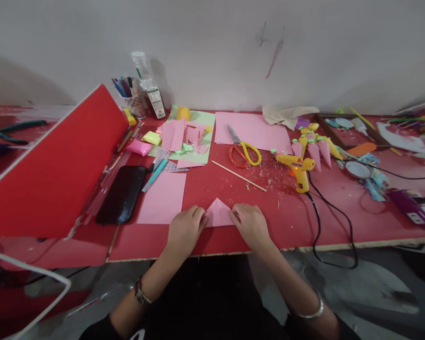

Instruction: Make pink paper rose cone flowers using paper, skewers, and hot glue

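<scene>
A folded piece of pink paper [218, 213] lies at the front of the red table, its top shaped to a point. My left hand [186, 228] pinches its left edge and my right hand [251, 226] pinches its right edge, fingers closed at both sides. The fingertips hide the paper's side corners. Left of my left hand is a flat pink sheet [163, 198]. Beyond the folded piece lies a thin wooden stick [239, 175]. Farther back are scissors [246, 151] with one orange and one yellow handle loop.
A yellow glue gun [299, 170] with a black cord stands to the right, near small pink and yellow cones [315, 148]. At left are a black phone [122, 194], a teal cutter [156, 174] and a leaning red board [62, 174]. Pink scraps [179, 134] lie behind.
</scene>
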A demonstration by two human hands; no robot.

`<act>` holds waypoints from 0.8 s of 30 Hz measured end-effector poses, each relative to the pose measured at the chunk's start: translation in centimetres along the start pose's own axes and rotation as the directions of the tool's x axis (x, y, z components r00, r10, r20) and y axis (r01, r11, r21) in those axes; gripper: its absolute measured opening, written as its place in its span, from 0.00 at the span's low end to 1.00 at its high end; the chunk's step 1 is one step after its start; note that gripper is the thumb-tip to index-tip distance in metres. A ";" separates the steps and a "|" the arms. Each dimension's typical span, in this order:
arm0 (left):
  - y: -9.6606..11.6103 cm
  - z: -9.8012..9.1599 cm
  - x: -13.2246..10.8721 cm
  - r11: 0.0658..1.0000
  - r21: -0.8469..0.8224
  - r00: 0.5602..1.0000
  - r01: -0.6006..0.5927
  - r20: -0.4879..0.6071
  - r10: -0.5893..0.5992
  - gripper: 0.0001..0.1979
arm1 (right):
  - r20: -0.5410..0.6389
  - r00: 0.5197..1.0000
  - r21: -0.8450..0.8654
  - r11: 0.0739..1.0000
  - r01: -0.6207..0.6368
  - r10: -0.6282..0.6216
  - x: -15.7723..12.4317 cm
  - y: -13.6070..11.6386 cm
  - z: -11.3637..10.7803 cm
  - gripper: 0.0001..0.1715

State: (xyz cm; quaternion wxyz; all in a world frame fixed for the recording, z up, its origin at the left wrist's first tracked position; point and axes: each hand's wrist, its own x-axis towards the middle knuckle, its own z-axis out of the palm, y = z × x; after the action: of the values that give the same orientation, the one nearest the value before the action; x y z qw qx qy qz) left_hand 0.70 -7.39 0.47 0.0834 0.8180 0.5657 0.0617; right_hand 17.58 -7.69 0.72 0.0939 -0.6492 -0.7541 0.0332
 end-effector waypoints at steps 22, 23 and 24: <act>-5.6 -3.3 3.8 0.716 -0.026 0.679 -0.697 0.298 0.671 0.21 | 0.026 0.998 -0.045 0.998 -0.053 0.054 0.0 -0.6 -0.1 0.11; -5.5 -3.6 4.0 0.713 -0.043 0.666 -0.700 0.321 0.673 0.21 | 0.026 0.998 -0.048 0.997 -0.052 0.054 0.0 -0.6 -0.2 0.11; -5.4 -3.8 4.2 0.713 -0.057 0.656 -0.699 0.344 0.671 0.22 | 0.029 0.998 -0.052 0.997 -0.054 0.056 0.0 -0.7 -0.2 0.11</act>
State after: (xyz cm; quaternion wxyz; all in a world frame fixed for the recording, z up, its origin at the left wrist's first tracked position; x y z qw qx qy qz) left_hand -3.49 -1.32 3.11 0.1173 0.9709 0.1941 -0.0763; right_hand 16.97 -7.80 1.04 0.0647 -0.6712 -0.7380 0.0264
